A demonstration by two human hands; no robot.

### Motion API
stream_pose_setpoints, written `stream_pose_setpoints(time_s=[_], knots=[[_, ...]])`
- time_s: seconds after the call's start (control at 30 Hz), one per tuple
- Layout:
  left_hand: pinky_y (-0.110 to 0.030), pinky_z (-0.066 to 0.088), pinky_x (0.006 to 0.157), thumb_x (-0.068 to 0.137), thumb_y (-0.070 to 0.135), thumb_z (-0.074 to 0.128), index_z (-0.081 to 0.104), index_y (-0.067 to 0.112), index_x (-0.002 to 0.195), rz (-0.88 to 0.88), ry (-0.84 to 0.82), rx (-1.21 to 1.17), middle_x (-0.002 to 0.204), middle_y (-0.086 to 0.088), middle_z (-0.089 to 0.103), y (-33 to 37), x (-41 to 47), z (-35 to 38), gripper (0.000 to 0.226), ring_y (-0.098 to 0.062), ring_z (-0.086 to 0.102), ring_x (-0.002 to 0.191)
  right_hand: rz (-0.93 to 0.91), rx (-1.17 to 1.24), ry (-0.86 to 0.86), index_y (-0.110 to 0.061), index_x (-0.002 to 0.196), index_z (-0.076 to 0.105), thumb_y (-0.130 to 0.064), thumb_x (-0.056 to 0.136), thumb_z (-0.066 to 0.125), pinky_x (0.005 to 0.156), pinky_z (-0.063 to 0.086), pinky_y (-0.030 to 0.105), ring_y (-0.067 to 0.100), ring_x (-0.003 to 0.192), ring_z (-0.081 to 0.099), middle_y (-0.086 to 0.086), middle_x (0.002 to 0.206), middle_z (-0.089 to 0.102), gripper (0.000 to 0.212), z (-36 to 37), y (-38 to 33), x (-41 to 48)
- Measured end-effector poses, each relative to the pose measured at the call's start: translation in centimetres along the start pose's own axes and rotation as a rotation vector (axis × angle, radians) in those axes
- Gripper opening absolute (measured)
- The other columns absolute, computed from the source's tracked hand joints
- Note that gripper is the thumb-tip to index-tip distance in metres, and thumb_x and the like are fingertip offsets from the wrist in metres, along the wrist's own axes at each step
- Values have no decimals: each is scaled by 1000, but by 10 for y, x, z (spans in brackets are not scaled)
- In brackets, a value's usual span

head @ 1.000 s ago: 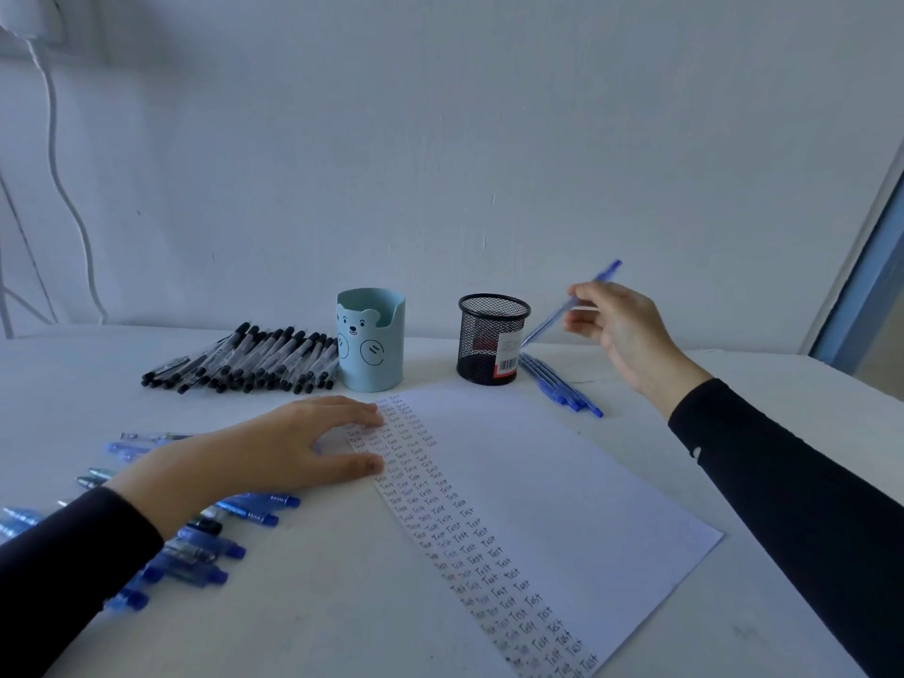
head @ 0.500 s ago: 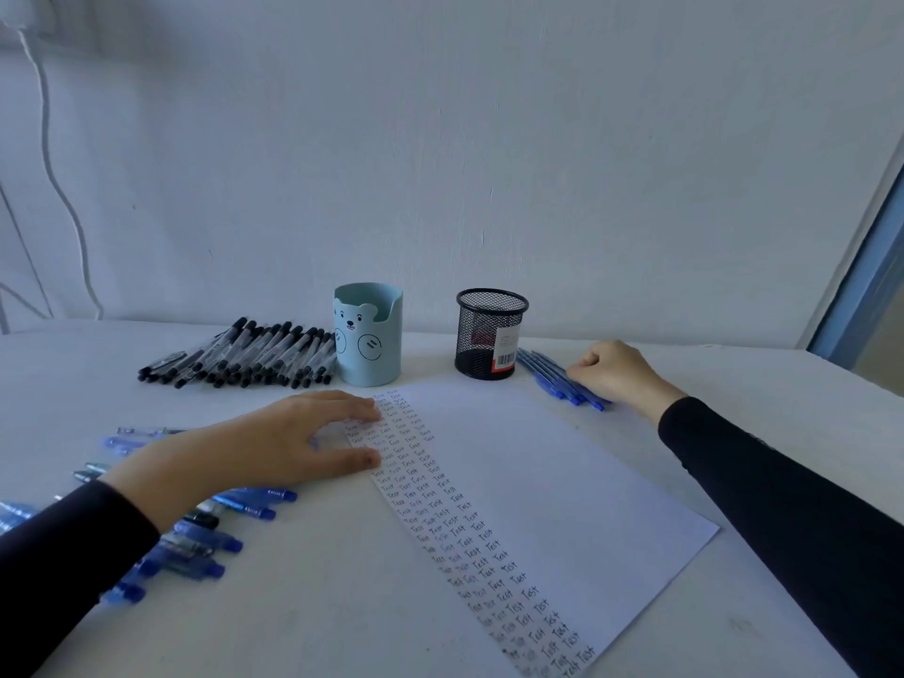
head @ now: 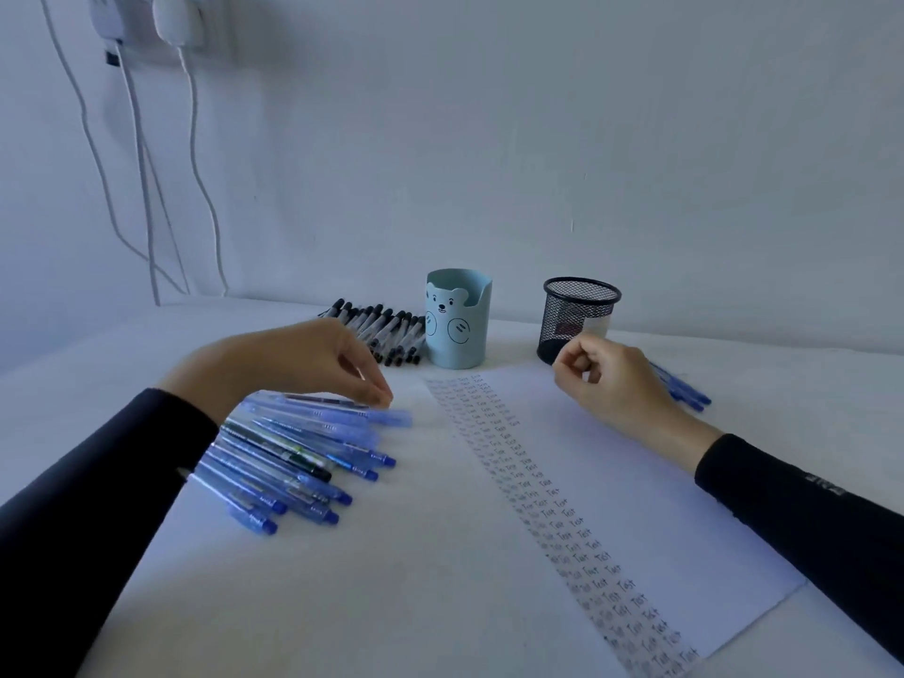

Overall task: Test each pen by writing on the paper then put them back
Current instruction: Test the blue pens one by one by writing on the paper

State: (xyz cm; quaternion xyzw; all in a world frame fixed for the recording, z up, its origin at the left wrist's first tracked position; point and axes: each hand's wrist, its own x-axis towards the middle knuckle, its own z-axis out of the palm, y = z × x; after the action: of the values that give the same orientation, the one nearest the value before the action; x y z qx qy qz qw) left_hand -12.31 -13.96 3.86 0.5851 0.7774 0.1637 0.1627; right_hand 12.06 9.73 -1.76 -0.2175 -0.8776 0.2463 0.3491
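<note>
The left hand (head: pixel 293 364) hangs over the blue pile (head: pixel 293 457) just left of the paper (head: pixel 611 482). Its fingers are bent down and bunched narrow, with the fingertips (head: pixel 379 396) right at the top pen (head: pixel 391 417), the one whose end lies nearest the paper's left edge. It's not clear whether that pen is actually pinched yet or only touched. The right hand (head: pixel 611 384) sits over the paper's far end, fingers curled in and nothing visible in them.

So the step looks like picking the next pen to test. The best way is probably to take only that top pen, by the barrel, and lift it straight up so the rest of the pile doesn't roll onto the paper. Then she'd pass it to the right hand, which is already over the paper.

The "Test" column runs down the paper's left side, so the next mark belongs in the blank strip beside it.

The done pens (head: pixel 680 389) lie off the paper's far right corner. Keeping them well apart from the untested ones saves double work.
</note>
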Motion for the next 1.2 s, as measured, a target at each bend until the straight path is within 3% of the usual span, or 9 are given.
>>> stream_pose_setpoints(time_s=[0.2,0.37,0.47,0.63,0.73,0.87,0.93,1.1,1.2], knots=[[-29,52,88,80,32,77,75,41,82,-38,95,75,85,17,73,-4,5,8,9,-4,66,83,-72,3,11,-30,74,59,-21,82,68,55,45,34,6,51,47,-14,68,61,15,4,5,-2],[-36,50,94,83,31,75,78,36,87,-53,19,101,89,16,73,-7,3,4,7,-6,66,89,-87,2,14,-30,75,59,-21,83,66,53,46,36,7,48,44,-15,71,62,14,3,6,-1],[-36,51,91,82,32,74,78,32,86,-40,93,163,90,14,71,-9,8,7,5,-5,64,89,-97,11,10,-31,76,59,-22,83,67,54,47,38,7,47,44,-16,72,62,13,3,7,-1],[-12,48,81,78,34,74,80,20,91,235,414,41,96,18,67,18,20,30,20,1,62,90,-96,-9,4,-33,74,58,-24,83,68,57,48,37,7,51,48,-22,76,62,16,3,8,0],[-10,46,83,79,42,68,79,20,91,428,430,-10,99,14,68,41,26,63,27,-2,61,94,-89,-14,-15,-34,75,58,-27,82,67,59,49,37,6,53,49,-23,77,62,14,3,7,-1],[-4,39,90,92,18,64,75,18,107,498,406,-5,114,13,63,46,34,86,18,0,57,103,-74,-16,-42,-30,78,61,-29,83,66,62,50,37,6,55,50,-20,76,63,8,5,-1,-1],[-6,39,94,94,8,58,71,16,113,465,451,-4,118,8,63,38,37,79,24,0,58,103,-86,16,-117,-31,84,67,-37,87,65,65,48,33,5,64,53,-18,80,65,7,8,-14,-2],[-14,45,86,96,4,52,70,16,111,284,562,-24,108,8,64,13,36,59,27,4,60,93,-185,-241,-395,-33,108,72,-70,77,61,88,39,25,5,102,47,-15,107,56,50,25,-44,-18],[-25,50,90,97,5,49,71,20,110,215,567,-5,111,5,64,8,36,57,29,-9,62,98,-169,-102,-301,-23,91,73,-48,80,74,79,46,27,10,93,55,-8,100,61,27,23,-46,-17]])
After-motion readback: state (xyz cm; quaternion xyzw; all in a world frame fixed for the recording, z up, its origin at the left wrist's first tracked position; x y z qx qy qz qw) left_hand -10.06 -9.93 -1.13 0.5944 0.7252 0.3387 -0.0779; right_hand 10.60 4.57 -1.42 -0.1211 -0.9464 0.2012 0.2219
